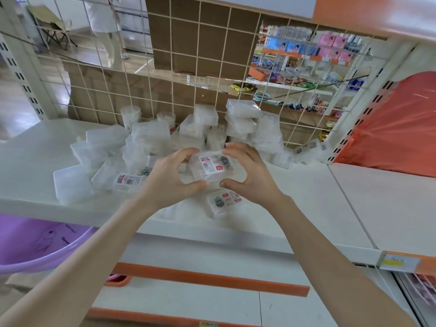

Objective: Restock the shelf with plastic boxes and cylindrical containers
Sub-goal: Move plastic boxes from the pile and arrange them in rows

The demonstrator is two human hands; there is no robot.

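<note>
At frame centre, the left hand (168, 179) and right hand (250, 172) pinch a labelled plastic box (211, 166) between curled fingers above the shelf (306, 185). Placing step; next, probably set it down neatly.

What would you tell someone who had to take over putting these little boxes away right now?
Left hand: grips the left side of the clear labelled box.
Right hand: grips its right side, over the shelf.
Things: a second labelled box lies near the front edge. A loose pile of boxes lies at left, and cylindrical containers stand by the wire grid.
Done: stacked boxes at the back.
Left: probably set down the held box and stack the loose pile.
</note>
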